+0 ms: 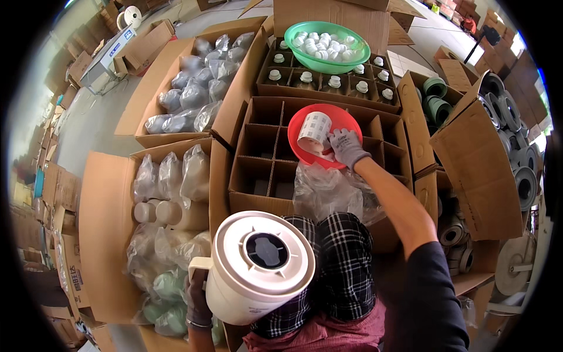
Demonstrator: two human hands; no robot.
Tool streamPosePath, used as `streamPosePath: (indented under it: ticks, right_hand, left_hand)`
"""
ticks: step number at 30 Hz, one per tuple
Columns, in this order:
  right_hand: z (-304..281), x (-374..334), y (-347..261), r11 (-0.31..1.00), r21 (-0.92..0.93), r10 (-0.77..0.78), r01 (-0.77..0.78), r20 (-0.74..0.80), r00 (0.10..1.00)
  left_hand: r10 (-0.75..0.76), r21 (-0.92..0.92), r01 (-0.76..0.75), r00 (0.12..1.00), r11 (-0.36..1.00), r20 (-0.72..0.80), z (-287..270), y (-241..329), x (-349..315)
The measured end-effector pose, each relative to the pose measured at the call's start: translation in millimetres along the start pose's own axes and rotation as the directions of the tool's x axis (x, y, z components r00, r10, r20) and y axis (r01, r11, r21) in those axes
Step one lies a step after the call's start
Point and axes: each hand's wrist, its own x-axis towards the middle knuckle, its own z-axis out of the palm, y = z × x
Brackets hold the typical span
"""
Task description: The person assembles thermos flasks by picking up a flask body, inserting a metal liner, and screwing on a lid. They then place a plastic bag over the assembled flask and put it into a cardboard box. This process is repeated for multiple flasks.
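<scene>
My left hand [198, 302], in a grey glove, grips the handle of a large cream plastic jug [237, 296] above my lap. The jug's round end faces up, with raised ribs around a dark disc in its middle. My right hand [347, 146], also gloved, reaches into a red plastic basin [300, 154] on the divided carton. Its fingers are bent down beside a roll of printed white labels [315, 130]; whatever they pinch is too small to make out. Crumpled clear plastic [328, 190] hangs below the basin.
A divided carton [252, 158] stands before my knees. Behind it, capped bottles [306, 79] fill another carton, topped by a green basin [293, 54] of white caps [325, 46]. Cartons of bagged containers [193, 97] stand left; a carton of grey-green rolls [437, 105] stands right.
</scene>
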Motion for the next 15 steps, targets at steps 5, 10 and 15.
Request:
streamPosePath:
  ticks: [5, 10, 15]
  right_hand:
    - [-71.3, -67.7, 30.1, 0.577, 0.809, 0.355, -0.115, -0.121, 0.927]
    - [-216.8, -171.0, -14.8, 0.107, 0.953, -0.049, 0.282, -0.278, 0.959]
    - [-266.4, -213.7, -45.5, 0.526, 0.057, -0.485, 0.849, -0.799, 0.354]
  left_hand:
    - [0.062, -0.046, -0.056, 0.99, 0.997, 0.127, 0.5, -24.4, 20.4]
    - [0.056, -0.019, -0.053, 0.958, 0.998, 0.28, 7.6, -25.4, 46.3]
    - [0.303, 0.171, -0.45, 0.792, 0.877, 0.529, 20.9, 1.8, 61.0]
